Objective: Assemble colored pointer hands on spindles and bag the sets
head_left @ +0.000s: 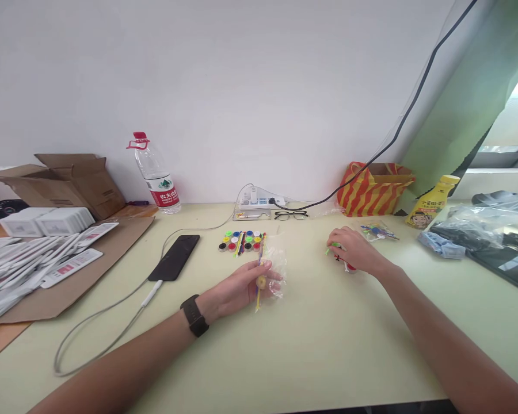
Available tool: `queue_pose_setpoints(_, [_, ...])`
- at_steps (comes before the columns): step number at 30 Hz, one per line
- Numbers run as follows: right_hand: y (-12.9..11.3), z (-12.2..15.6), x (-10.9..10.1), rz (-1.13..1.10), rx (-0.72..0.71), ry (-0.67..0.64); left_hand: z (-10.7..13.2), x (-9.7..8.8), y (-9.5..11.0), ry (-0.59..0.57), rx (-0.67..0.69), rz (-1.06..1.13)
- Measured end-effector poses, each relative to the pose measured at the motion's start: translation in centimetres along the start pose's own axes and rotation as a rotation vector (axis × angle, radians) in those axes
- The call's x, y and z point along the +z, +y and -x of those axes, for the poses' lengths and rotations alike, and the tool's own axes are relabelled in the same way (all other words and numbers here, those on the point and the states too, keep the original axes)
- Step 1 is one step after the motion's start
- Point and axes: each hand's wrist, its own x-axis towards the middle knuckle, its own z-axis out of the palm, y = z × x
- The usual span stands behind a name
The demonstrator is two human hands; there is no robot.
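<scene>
My left hand point(246, 284) is closed on a clear plastic bag point(277, 253), with thumb and fingers around its left side. Inside the bag show a yellow round piece point(261, 282) and thin yellow and purple sticks. Over on the right, my right hand point(349, 247) has its fingers curled down on small coloured plastic pieces point(349, 267), with green, red, white and black parts showing. The fingers partly hide them. Beyond my left hand lie rows of round coloured discs point(232, 246) with several thin coloured sticks point(240, 244) among them.
A phone point(175, 259) on a white cable, a water bottle point(162, 184) and a cardboard box point(80, 187) are at left. Glasses point(290, 215) and a power strip point(261, 201) lie by the wall. At right are another small filled bag point(377, 231), a striped bag point(371, 192) and a yellow bottle point(431, 202).
</scene>
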Motion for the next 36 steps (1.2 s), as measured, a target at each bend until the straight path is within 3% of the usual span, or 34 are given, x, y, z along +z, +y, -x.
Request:
queue_pose_setpoints(5, [0.4, 0.2, 0.3, -0.065, 0.02, -0.009, 0.4, 0.7, 0.2, -0.036, -0.011, -0.036])
queue_pose_setpoints(9, [0.2, 0.2, 0.1, -0.084, 0.049, -0.004, 0.4, 0.7, 0.0, 0.0, -0.022, -0.118])
queue_pose_setpoints(14, [-1.3, -0.1, -1.2, -0.209, 0.126, 0.231, 0.2, 0.6, -0.5, 0.029, -0.018, -0.205])
queue_pose_setpoints(19, [-5.4, -1.3, -3.6, -0.586, 0.173, 0.497, 0.0, 0.6, -0.7, 0.006, -0.004, -0.2])
queue_pose_setpoints(23, [-9.5, -3.2, -5.0, -0.825, 0.108, 0.394, -0.1, 0.5, -0.8, -0.018, 0.01, -0.202])
queue_pose_setpoints(27, [-12.3, -5.7, -4.9, -0.878, 0.05, 0.291, 0.0, 0.5, -0.9, -0.016, 0.029, -0.226])
queue_pose_setpoints(31, [-13.1, -7.3, -3.9, -0.734, 0.04, 0.25, 0.1, 0.6, -0.9, -0.013, 0.046, -0.268])
queue_pose_setpoints(36, [-12.3, -7.2, -2.7, -0.676, 0.045, 0.243, 0.0, 0.7, -1.0, -0.017, 0.085, -0.291])
